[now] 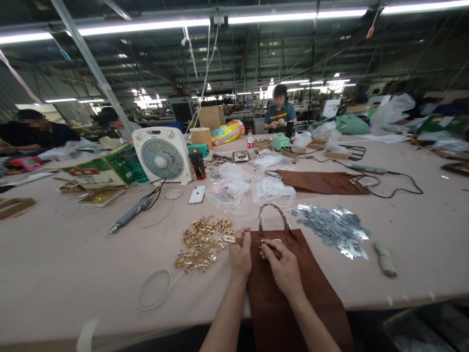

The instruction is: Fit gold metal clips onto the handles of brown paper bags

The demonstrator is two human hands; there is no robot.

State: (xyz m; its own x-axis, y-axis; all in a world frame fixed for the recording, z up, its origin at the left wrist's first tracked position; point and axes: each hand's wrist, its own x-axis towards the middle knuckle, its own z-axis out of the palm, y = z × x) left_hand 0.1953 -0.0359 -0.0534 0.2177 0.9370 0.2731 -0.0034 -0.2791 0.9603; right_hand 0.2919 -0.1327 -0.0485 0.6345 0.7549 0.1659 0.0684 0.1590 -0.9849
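A brown suede bag [293, 298] lies flat at the near table edge, its handle [273, 215] arching away from me. My left hand [240, 256] is closed on the bag's top left edge, pinching a small gold metal fitting [230, 238] there. Closed in a pinch beside it, my right hand [281, 261] holds another small gold piece against the bag's top edge. Left of my hands lies a pile of gold metal fittings [203, 242]. To the right is a heap of silver metal plates [335, 227].
A white box fan [163, 155], a phone [197, 194], clear plastic bags [249, 188], a second brown piece [322, 182], a grey powered tool [130, 214] with cable and a grey roll [384, 259] sit on the table [73, 264]. Other people work at the far end and far left.
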